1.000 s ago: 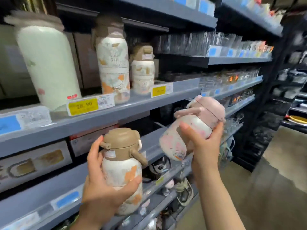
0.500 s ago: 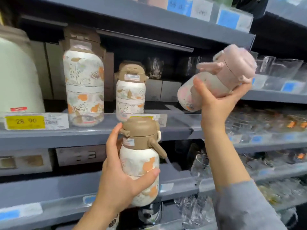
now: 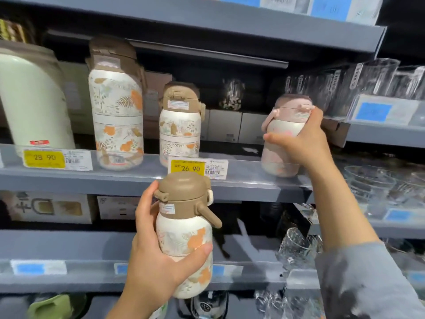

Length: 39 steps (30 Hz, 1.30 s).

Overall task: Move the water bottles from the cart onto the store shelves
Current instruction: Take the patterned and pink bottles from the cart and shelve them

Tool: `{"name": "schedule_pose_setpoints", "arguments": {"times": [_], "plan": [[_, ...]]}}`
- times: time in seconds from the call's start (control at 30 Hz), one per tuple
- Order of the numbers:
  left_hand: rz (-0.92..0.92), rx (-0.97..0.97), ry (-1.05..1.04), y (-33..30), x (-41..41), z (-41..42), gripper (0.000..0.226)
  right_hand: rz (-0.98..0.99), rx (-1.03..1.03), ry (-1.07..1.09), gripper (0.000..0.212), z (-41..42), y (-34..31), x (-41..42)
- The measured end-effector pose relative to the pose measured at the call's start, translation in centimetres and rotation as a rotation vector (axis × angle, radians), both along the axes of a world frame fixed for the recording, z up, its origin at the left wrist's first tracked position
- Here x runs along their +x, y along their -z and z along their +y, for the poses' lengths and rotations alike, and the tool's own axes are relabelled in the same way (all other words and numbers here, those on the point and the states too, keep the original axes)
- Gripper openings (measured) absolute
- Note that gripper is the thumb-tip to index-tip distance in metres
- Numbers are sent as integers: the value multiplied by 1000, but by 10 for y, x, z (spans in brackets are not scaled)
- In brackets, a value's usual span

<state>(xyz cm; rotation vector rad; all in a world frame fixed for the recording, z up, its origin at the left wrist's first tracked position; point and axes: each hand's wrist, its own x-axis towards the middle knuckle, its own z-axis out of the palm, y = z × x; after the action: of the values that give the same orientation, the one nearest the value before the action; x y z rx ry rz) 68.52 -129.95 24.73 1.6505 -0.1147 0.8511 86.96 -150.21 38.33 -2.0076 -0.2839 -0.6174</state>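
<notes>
Peeking through the clear plastic strip along the shelf edge (image 3: 138, 180) is the only way to see the bases of the bottles up there, so they look smeary and I can't tell whether the pink bottle (image 3: 281, 143) actually sits on the shelf or hangs just above it. That one is upright at the right end of the row, with the right hand (image 3: 303, 141) wrapped around its far side, covering most of the print and part of the pink lid. The left hand (image 3: 156, 256) grips a brown-lidded floral bottle (image 3: 184, 231) lower down, in front of the shelf below, upright, with fingers around the belly and thumb across the front. Its bottom edge is hidden by the palm. Two more floral brown-lidded bottles stand on the same shelf as the pink one, a tall one (image 3: 117, 116) and a short one (image 3: 180, 125), so four patterned bottles in all, plus a big pale green jug (image 3: 32, 104) cut off at the left edge. Two yellow price tags are readable: 28 90 (image 3: 44, 157) and 26 90 (image 3: 188, 168); the small print and barcodes beside them are too blurry. Lid stickers are illegible too. Clear glasses (image 3: 368, 84) crowd the right side, too overlapped to count, and the blue tags read as nothing.
</notes>
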Motion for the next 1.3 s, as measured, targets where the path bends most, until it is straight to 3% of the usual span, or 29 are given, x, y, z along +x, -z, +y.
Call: {"name": "schedule_pose_setpoints", "arguments": {"times": [0.17, 0.33, 0.47, 0.57, 0.67, 0.73, 0.87, 0.93, 1.0, 1.1, 1.3], "plan": [[17, -42, -8, 8, -3, -7, 104, 25, -70, -7, 92, -5, 3, -6], [43, -46, -31, 16, -11, -7, 104, 0, -281, 137, 108, -7, 12, -20], [34, -41, -66, 18, -14, -11, 105, -284, -494, 309, 101, -10, 33, -62], [-10, 15, -85, 16, -11, -21, 108, -440, -373, 144, 82, 1, 61, -111], [-25, 88, -182, 12, -4, -36, 108, -186, -87, -338, 88, 23, 83, -154], [-88, 222, -293, 8, 3, -45, 101, -76, 9, -520, 97, 37, 90, -170], [-208, 401, -410, -22, 14, -49, 99, -229, 139, -448, 101, 44, 85, -161], [-436, 498, -444, -36, 23, -45, 107, -351, 216, -460, 93, 44, 72, -150], [-507, 513, -339, -50, 30, -38, 108, -526, 190, -431, 86, 43, 56, -140], [-397, 495, -257, -63, 36, -20, 95, -702, 161, -378, 85, 43, 29, -116], [-132, 790, -650, -27, 57, 31, 78, -622, 81, -374, 82, 49, -14, -66]]}}
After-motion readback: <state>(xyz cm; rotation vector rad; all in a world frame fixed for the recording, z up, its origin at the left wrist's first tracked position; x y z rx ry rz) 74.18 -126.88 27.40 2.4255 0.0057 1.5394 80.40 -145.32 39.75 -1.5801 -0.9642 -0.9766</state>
